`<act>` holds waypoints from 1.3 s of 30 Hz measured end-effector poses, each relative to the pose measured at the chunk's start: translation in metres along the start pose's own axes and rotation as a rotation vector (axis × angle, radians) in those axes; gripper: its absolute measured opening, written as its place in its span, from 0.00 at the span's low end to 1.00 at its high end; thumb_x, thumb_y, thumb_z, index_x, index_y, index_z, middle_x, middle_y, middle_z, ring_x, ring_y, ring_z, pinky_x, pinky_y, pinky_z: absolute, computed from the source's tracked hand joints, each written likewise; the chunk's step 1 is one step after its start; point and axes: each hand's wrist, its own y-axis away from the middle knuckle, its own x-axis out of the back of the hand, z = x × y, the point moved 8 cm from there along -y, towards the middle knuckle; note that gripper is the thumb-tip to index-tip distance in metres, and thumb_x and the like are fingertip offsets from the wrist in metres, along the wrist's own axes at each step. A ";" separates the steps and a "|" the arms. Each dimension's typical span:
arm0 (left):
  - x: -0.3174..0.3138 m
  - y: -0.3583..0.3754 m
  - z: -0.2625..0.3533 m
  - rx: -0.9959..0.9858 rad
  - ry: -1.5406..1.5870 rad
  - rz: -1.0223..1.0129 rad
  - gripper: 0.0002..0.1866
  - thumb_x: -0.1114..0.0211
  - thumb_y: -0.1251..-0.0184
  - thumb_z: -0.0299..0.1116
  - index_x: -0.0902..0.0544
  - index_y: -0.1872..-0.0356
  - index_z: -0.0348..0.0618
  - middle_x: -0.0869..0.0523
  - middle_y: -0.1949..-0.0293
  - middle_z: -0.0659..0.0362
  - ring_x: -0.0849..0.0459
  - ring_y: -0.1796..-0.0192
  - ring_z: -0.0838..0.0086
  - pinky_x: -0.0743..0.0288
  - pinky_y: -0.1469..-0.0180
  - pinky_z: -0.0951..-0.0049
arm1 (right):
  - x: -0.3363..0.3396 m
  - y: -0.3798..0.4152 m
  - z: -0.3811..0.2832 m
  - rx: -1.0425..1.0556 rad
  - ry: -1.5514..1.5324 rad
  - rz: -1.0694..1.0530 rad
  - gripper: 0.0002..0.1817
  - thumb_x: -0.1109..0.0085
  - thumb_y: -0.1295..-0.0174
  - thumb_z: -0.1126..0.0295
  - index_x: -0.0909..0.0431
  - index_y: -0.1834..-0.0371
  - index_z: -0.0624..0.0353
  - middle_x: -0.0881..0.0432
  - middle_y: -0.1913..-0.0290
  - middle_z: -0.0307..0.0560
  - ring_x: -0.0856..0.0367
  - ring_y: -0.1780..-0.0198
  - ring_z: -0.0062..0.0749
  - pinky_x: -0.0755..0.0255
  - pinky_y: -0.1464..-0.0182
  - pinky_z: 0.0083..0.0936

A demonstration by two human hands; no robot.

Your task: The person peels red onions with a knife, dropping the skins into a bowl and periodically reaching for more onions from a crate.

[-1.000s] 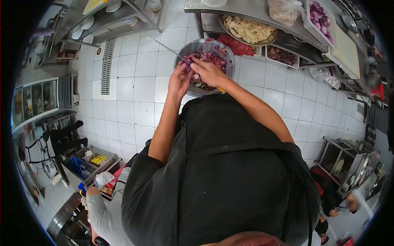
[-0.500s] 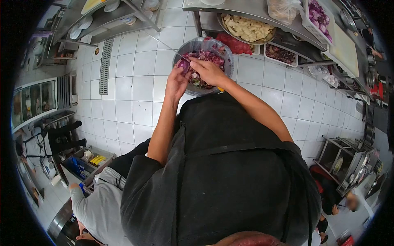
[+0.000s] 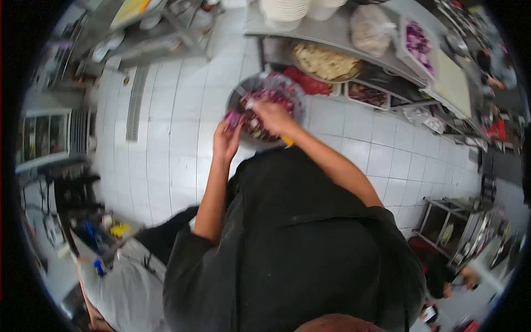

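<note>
Holds 1 purple onion [image 3: 233, 118] pinched in the fingers of the left hand [image 3: 225, 138], at the left edge of a lined bin [image 3: 302, 108] of purple scraps [image 3: 278, 95]. Clasps a narrow tool [image 3: 242, 92] in the fingers of the right hand [image 3: 271, 117], above the bin; cannot tell its exact shape through blur. Has a white basket [image 3: 406, 55] of purple pieces farther right, on the tabletop [image 3: 329, 26].

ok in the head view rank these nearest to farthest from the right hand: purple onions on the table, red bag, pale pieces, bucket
From the right hand:
1. Bucket: under it
2. Red bag: past the bucket, rightward
3. Pale pieces: past the bag, below tabletop level
4. Purple onions: on the tabletop, far right
</note>
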 end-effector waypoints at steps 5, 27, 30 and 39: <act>0.037 0.000 -0.001 0.025 -0.090 0.154 0.09 0.39 0.35 0.21 0.22 0.55 0.34 0.16 0.55 0.52 0.19 0.47 0.64 0.30 0.30 0.56 | -0.004 -0.004 0.015 0.184 0.232 0.053 0.33 0.58 0.28 0.46 0.42 0.24 0.47 0.22 0.42 0.63 0.18 0.46 0.55 0.27 0.44 0.43; -0.077 -0.034 -0.102 0.342 -0.745 -0.128 0.21 0.34 0.40 0.22 0.25 0.45 0.39 0.17 0.52 0.57 0.18 0.50 0.69 0.26 0.46 0.67 | 0.119 0.209 0.218 -0.487 -0.215 0.667 0.47 0.44 0.37 0.47 0.50 0.23 0.66 0.18 0.69 0.54 0.24 0.81 0.33 0.28 0.76 0.32; -0.162 -0.042 -0.144 0.252 -0.766 -0.294 0.27 0.36 0.39 0.19 0.31 0.38 0.33 0.18 0.48 0.54 0.18 0.48 0.67 0.25 0.43 0.69 | 0.139 0.245 0.255 -0.539 -0.420 0.764 0.47 0.41 0.39 0.50 0.49 0.24 0.67 0.18 0.70 0.51 0.24 0.80 0.33 0.27 0.76 0.30; -0.474 -0.059 -0.306 -0.263 -1.223 -0.806 0.28 0.26 0.47 0.27 0.22 0.43 0.32 0.15 0.52 0.56 0.17 0.51 0.73 0.25 0.46 0.75 | 0.231 0.278 0.475 -0.695 -0.109 1.050 0.43 0.39 0.39 0.58 0.46 0.25 0.68 0.17 0.67 0.57 0.19 0.76 0.37 0.25 0.75 0.33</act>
